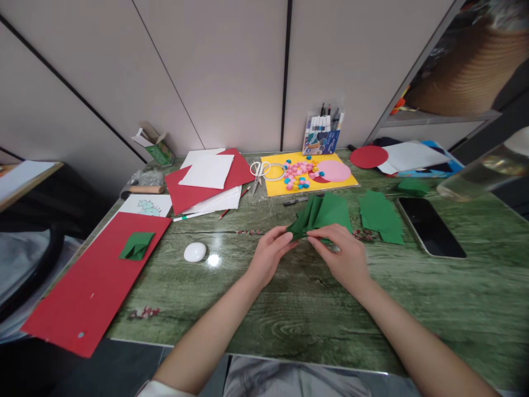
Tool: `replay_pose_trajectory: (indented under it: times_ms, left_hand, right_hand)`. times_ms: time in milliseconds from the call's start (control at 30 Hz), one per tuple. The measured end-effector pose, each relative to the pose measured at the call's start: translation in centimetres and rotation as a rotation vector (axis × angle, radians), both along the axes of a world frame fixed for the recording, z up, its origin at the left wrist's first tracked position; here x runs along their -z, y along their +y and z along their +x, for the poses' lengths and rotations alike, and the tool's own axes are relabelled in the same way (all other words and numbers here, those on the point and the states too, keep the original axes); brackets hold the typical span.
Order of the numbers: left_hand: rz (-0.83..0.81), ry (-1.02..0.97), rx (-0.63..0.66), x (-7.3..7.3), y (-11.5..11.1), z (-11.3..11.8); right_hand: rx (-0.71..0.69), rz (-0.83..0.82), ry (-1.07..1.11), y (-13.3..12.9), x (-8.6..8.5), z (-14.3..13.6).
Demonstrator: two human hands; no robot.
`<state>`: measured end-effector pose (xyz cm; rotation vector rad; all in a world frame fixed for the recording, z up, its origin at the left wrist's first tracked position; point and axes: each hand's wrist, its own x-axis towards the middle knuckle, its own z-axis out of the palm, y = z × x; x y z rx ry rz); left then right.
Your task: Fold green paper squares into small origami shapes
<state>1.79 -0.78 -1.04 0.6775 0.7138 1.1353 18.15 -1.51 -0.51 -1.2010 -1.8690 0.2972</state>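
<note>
Where 2 hands (pixel 268 252) (pixel 346 256) pinch, pleated green paper (pixel 311 214) rises.

I am standing here, and a moderate, even light is coming from above. It is making one white glare spot (pixel 213 259) on the glossy counter (pixel 264 309). Only faint, soft shadows are lying under the left hand (pixel 270 251) and the right hand (pixel 345 256). At bottom left, the floor (pixel 128 366) is sinking into dimness. Toward the right edge, the clear container (pixel 471 176) is stretching and leaning outward, its outline blurring. Small print on the marker box (pixel 320 141) is looking soft.
</note>
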Motion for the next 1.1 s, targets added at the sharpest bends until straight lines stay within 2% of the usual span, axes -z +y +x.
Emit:
replay_pose_trajectory:
  times_ms: [233, 467, 633, 800, 967, 1100]
  left_hand:
    - [-0.009, 0.142, -0.027, 0.6, 0.2, 0.1]
    - [0.136, 0.437, 0.0, 1.0, 0.4, -0.2]
    - [0.096, 0.378, 0.041, 1.1, 0.3, -0.1]
    - [0.096, 0.349, 0.036, 1.1, 0.2, -0.1]
    - [0.084, 0.342, 0.032, 1.1, 0.2, -0.1]
    - [0.071, 0.329, 0.018, 1.0, 0.2, 0.0]
  right_hand:
    - [0.006, -0.025, 0.0, 0.1, -0.1, -0.2]
    - [-0.019, -0.179, 0.139, 0.4, -0.4, 0.0]
    - [-0.056, -0.268, 0.229, 0.5, -0.4, -0.1]
    - [-0.054, -0.246, 0.229, 0.4, -0.5, -0.1]
    - [-0.08, -0.293, 0.224, 0.5, -0.3, -0.1]
    - [-0.061, -0.242, 0.175, 0.5, -0.4, -0.2]
